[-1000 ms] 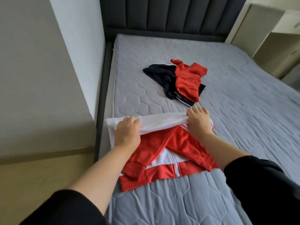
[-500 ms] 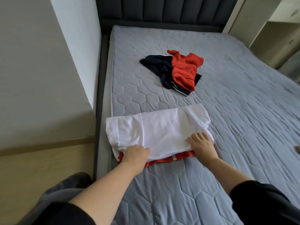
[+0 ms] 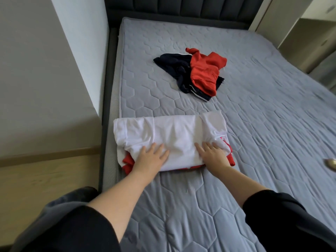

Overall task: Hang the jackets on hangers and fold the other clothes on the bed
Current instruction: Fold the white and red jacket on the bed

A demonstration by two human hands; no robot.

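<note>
Hands flat, you press down on one folded garment (image 3: pixel 171 133): your left hand (image 3: pixel 151 158) and right hand (image 3: pixel 212 155) lie palm-down, fingers straight and slightly spread, on its smooth white top layer, with red fabric showing at the near edge. The soft rectangular bundle sits by the left edge of the bed (image 3: pixel 263 128), quilted grey in hexagons. Farther up, two crumpled pieces overlap: one navy garment (image 3: pixel 172 65) and one red garment (image 3: pixel 204 71).
</note>
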